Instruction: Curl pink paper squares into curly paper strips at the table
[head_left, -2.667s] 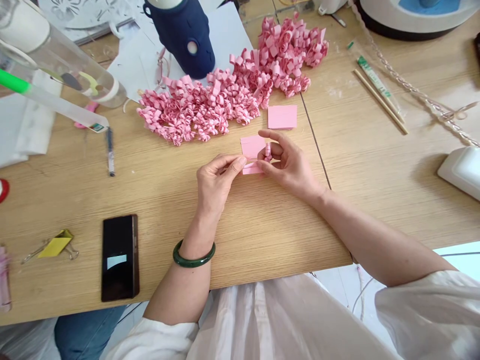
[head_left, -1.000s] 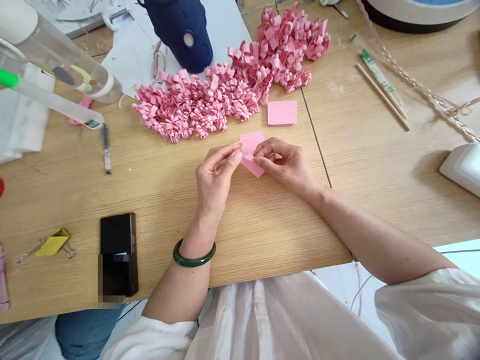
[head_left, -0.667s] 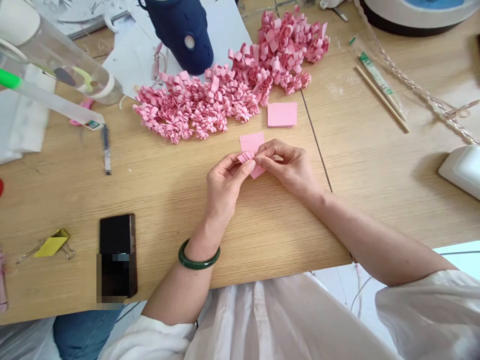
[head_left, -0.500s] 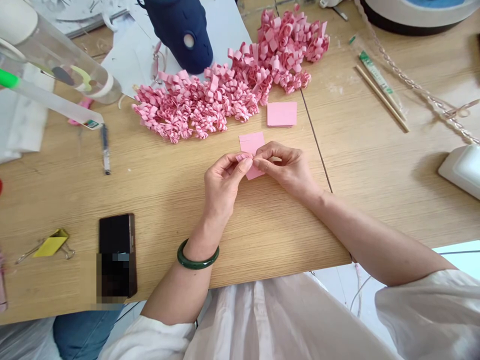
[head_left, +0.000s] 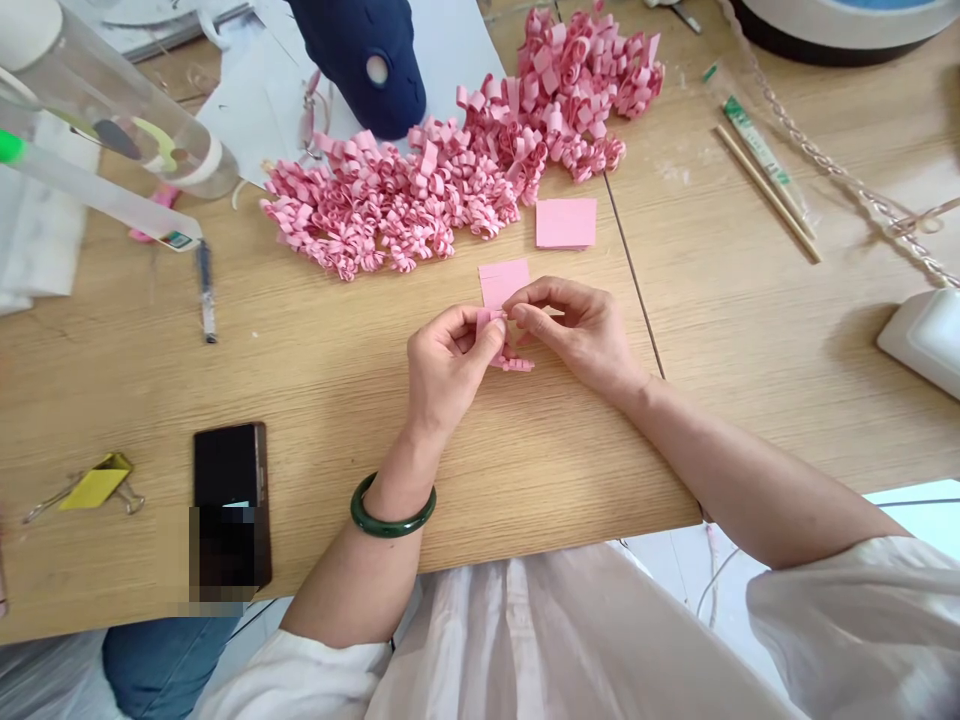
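While the left hand (head_left: 454, 365) pinches a pink paper piece (head_left: 486, 322) near the frame's centre, working it neatly seems to call for a steady hold and light, even pressure. The piece lies under the left thumb, just left of the right hand (head_left: 589, 330); whether its fingertips grip it I cannot tell. Pink curls (head_left: 519, 365) show just below.

Head view, facing forward-down, above table (head_left: 322, 385)
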